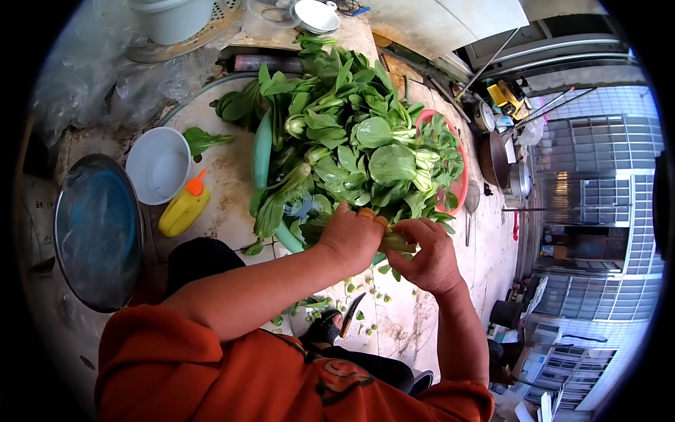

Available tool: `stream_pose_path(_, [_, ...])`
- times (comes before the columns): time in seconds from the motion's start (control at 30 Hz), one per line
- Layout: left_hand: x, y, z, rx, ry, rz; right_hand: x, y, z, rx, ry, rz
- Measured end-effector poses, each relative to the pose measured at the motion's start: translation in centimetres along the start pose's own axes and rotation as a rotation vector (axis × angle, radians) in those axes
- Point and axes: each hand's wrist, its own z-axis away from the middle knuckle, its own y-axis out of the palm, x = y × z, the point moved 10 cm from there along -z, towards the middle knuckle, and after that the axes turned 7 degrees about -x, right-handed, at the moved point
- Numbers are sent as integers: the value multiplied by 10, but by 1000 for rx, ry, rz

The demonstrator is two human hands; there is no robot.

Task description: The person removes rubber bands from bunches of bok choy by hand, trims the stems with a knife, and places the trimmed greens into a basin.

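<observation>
A bok choy (399, 243) is gripped in my left hand (354, 238), whose fingers are wrapped round it. My right hand (430, 254) is closed on the pale stem end, thumb below and fingers above. Just beyond both hands rises a big heap of leafy bok choy (337, 141) in a green basin (262, 151). To its right, a red basket (460, 186) holds more greens. A knife (351, 314) lies on the floor below my hands, near my sandalled foot, with several cut stem ends scattered around.
At left stand a white bucket (160, 165), a yellow bottle with an orange cap (184, 204) and a large metal basin (100, 232) with plastic inside. A loose leaf (204, 141) lies by the bucket. A strainer (472, 197) and a wok (493, 160) are farther right.
</observation>
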Motion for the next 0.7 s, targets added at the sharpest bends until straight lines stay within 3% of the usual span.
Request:
stream_pose_path(0.03, [-2, -10, -2, 2, 8, 10, -13, -1, -1, 32, 119, -213])
stream_pose_path(0.1, [8, -14, -2, 155, -171, 234, -39, -9, -8, 60, 290, -497])
stream_pose_path(0.13, [9, -15, -3, 154, -166, 239, -77, -6, -9, -59, 401, -701])
stream_pose_path(0.27, [19, -16, -4, 69, -269, 547, -158, 0, -48, -310, 751, -832])
stream_pose_path(0.37, [27, -36, -2, -175, -357, 925, -183, 23, -89, -302, 853, -677])
stream_pose_path(0.57, [45, -18, -3, -137, -460, 1073, -242, 63, -136, -205, 1073, -259])
stream_pose_path(0.7, [54, -19, -8, -96, -469, 1102, -238, 68, -145, -116, 1121, -50])
